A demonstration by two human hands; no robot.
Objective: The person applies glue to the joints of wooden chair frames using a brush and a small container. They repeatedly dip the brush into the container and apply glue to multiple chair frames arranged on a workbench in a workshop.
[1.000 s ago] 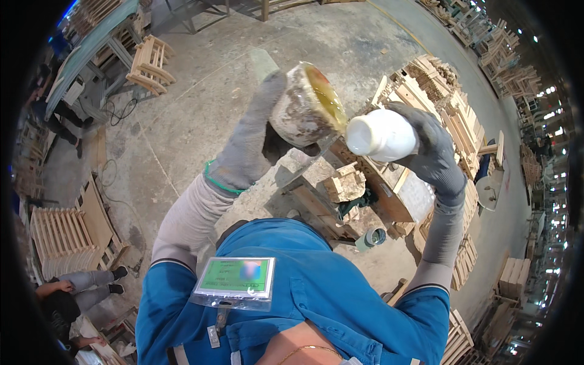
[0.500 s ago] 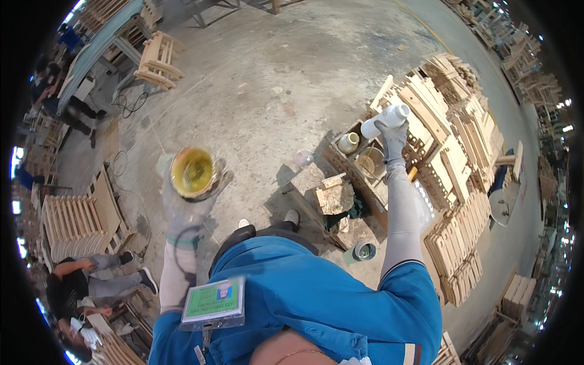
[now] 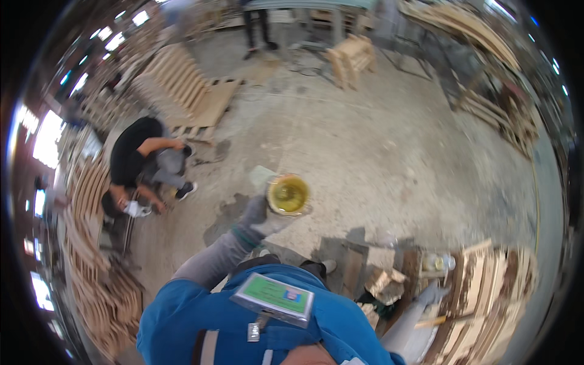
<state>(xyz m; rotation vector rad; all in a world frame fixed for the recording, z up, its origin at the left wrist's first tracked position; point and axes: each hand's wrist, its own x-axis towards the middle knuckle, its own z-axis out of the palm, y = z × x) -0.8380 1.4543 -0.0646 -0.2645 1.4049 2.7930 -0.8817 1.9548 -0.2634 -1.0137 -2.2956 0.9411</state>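
My left hand (image 3: 263, 220), in a pale glove, is closed round a cup (image 3: 289, 211) of yellow liquid, held out over the floor. A pale, flat piece (image 3: 261, 176) sticks out beside the cup; what it is, I cannot make out. At the lower right, my gloved right hand (image 3: 432, 294) reaches low over a wooden box (image 3: 409, 274). Its fingers look stretched out, though blurred, with nothing visible in them. Just beyond them, a white bottle (image 3: 448, 262) and a small jar (image 3: 429, 263) are in the box.
Stacked wooden parts (image 3: 493, 292) lie right of the box. A rough block (image 3: 385, 286) sits left of it. On the left, a person in black (image 3: 137, 149) crouches beside curved wooden pieces (image 3: 85, 243). Slatted wood (image 3: 173, 85) lies beyond; a wooden frame (image 3: 351, 59) stands farther back.
My view has swung left. The right hand has come away from the white bottle, which is now down in the box. The cup stays in my left hand.
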